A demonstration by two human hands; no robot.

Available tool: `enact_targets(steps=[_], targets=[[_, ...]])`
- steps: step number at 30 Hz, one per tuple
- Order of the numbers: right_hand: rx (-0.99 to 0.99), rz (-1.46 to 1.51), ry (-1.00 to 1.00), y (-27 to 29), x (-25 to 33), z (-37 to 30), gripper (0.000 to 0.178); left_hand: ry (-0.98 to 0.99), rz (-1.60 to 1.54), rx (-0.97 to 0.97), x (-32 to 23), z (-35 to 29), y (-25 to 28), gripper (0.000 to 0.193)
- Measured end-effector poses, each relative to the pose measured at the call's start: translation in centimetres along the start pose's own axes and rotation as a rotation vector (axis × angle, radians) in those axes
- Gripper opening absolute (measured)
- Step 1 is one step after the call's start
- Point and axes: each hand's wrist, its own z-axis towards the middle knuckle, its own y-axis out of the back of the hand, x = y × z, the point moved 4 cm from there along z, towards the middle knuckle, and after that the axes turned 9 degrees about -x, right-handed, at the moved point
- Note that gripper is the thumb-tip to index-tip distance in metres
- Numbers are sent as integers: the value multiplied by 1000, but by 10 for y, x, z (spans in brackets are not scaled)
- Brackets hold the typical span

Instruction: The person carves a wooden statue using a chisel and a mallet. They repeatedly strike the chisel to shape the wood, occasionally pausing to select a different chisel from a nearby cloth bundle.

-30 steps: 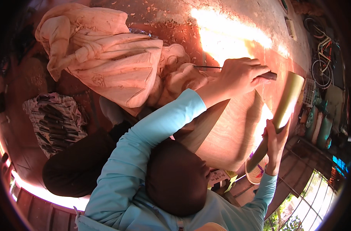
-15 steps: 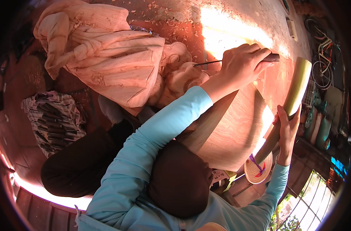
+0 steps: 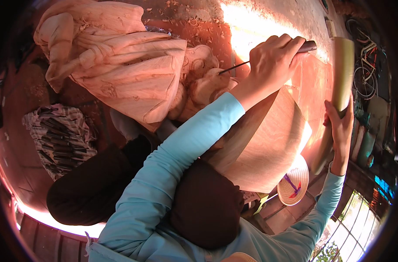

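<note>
A carved wooden statue with draped folds lies across the upper left. Its rounded, curled carved end meets the tip of a thin gouge. My left hand is closed around that gouge, with the dark handle sticking out past the fingers on the right. Over at the far right, my right hand grips a long, pale wooden mallet, whose thick head points up, apart from the gouge handle. Below my left hand stands a large smooth wooden block.
On the left, a checked cloth carries several dark-handled carving tools. A conical hat with a purple ribbon sits beside the block. Wood shavings lie on the floor at the top. A bicycle stands at the right edge.
My right hand and the mallet have swung outward to the right and up, farther from the gouge. My left hand has risen slightly, tilting the gouge handle up.
</note>
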Motion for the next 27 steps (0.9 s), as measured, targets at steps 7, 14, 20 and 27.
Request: enact_targets(steps=[7, 14, 20, 27], targets=[[34, -253, 221, 2, 22, 21, 66, -4, 10, -98, 6, 5, 1, 30], [114, -322, 330, -10, 49, 31, 67, -6, 71, -165, 12, 9, 6, 31], [197, -393, 348, -12, 59, 36, 68, -7, 89, -213, 14, 12, 6, 31], [122, -279, 710, -19, 65, 59, 67, 51, 102, -220, 20, 11, 7, 27]])
